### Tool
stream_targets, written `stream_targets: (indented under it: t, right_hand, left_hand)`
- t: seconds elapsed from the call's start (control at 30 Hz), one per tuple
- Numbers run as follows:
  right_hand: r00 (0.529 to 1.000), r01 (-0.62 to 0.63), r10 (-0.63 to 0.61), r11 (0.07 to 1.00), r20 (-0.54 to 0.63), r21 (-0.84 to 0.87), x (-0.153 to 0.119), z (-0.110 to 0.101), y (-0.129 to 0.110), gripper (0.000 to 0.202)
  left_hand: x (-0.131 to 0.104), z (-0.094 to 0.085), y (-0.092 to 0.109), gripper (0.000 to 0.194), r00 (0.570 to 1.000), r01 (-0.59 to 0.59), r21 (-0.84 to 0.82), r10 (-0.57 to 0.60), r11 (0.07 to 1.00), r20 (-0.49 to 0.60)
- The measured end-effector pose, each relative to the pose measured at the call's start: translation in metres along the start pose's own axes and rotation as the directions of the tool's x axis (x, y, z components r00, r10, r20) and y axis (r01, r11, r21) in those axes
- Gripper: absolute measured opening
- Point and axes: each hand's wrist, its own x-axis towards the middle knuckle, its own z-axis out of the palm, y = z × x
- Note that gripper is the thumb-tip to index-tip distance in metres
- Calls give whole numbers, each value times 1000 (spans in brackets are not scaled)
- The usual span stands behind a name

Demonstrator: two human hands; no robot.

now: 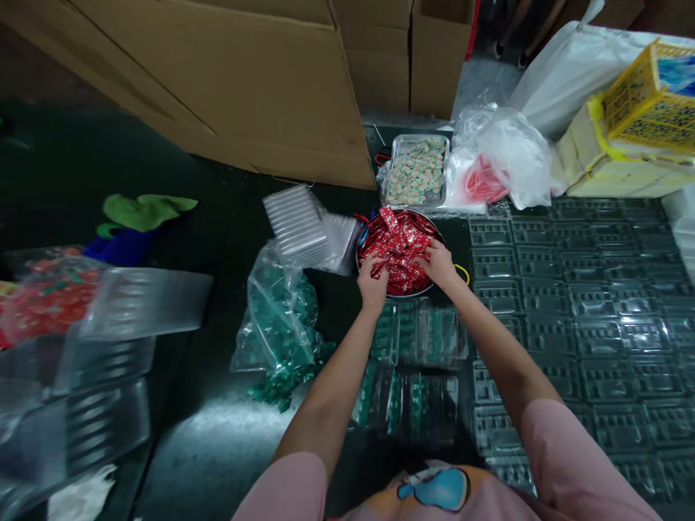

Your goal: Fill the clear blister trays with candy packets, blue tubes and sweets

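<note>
A round metal-rimmed container (392, 293) holds a heap of small red packets with white print (402, 246). At its near left side my left hand (373, 282) reaches in, its curled fingers closed on some of the packets. My right hand (439, 265) is at the right side of the same heap, its fingertips bent down and gripping packets there. The fingertips are partly sunk among the red pieces. Just below the container lie clear plastic trays (418, 333) with green pieces in their slots.
Left of the container are stacked clear trays (304, 224) and a bag of green pieces (276, 311), some spilled. A tray of small pale packets (417, 170) stands behind. Rows of clear trays (575, 311) cover the right. Cardboard boxes (244, 79) and a yellow basket (630, 105) stand farther back.
</note>
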Motion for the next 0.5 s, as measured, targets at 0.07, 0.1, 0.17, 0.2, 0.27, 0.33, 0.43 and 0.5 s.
stream_targets:
  t: [0.07, 0.1, 0.17, 0.2, 0.27, 0.33, 0.43, 0.5]
  right_hand:
    - [999, 6, -5, 999, 41, -32, -1, 0, -6, 16]
    - [997, 1, 2, 999, 73, -34, -2, -1, -9, 18]
    - [990, -14, 22, 998, 137, -53, -4, -4, -13, 23]
    - [986, -16, 29, 997, 162, -81, -5, -6, -15, 25]
    - [979, -7, 41, 986, 198, -166, -8, -12, -17, 27]
    - [973, 3, 56, 967, 224, -254, -11, -18, -18, 34]
    - [966, 3, 72, 958, 249, -287, -13, -25, -14, 40]
    - [964, -15, 68, 979, 257, -201, -13, -29, -3, 36]
  left_hand:
    - [0, 0, 1, 22, 999, -21, 25, 22, 999, -27]
    - [0, 0, 1, 21, 999, -37, 34, 38, 999, -31]
    - [0, 0, 0, 21, 997, -69, 42, 71, 997, -29]
    - [0, 0, 0, 21, 996, -83, 46, 84, 995, -26]
    - [0, 0, -1, 22, 995, -99, 66, 101, 993, -21]
    - [1, 1, 0, 22, 994, -105, 93, 107, 990, -12]
    - [2, 1, 3, 21, 994, -111, 121, 113, 986, -2]
    - [3, 0, 6, 20, 993, -118, 130, 119, 985, -3]
